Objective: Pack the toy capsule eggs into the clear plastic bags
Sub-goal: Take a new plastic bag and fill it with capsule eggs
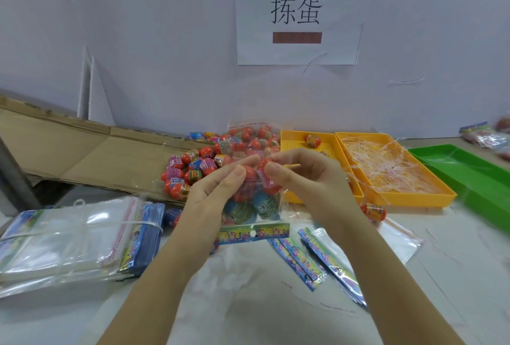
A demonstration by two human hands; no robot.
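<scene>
A clear plastic bag (252, 208) with a colourful header strip hangs upside down between my hands, holding several capsule eggs. My left hand (218, 188) grips its left side and open top edge. At the bag's top right my right hand (300, 176) pinches the edge, close to a red egg (249, 172). A heap of loose capsule eggs (198, 165) lies just behind, mostly red with printed wrappers. One egg (313, 140) sits in the near yellow tray (289, 140), and another egg (372, 210) lies on the table by my right wrist.
A banded stack of empty bags (74, 237) lies at the left. Several loose bags with header strips (311, 256) lie at the front right. A second yellow tray (394, 168) holds plastic strips, with a green tray (469, 170) beyond. Flattened cardboard (82, 148) lies at the back left.
</scene>
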